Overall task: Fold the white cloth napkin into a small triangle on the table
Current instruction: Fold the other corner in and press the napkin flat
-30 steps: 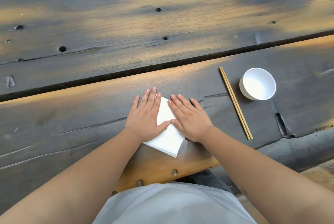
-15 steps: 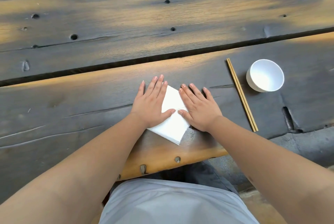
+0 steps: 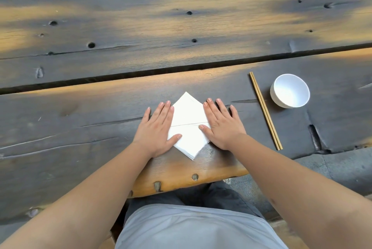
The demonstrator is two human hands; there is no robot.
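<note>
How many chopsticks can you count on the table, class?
2. The chopsticks lie side by side, touching, right of the napkin and just left of the white bowl. None seems hidden.

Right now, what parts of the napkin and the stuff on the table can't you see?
All from the head view:
- The white napkin: its left corner lies under the left hand, its right corner under the right hand.
- How many layers it has: the stacked edges at the near corner are too fine to count.
- The white bowl: its base is hidden by its own wall.
- The chopsticks: any markings are too small.
- The wooden table: cut off by the frame edges.
</note>
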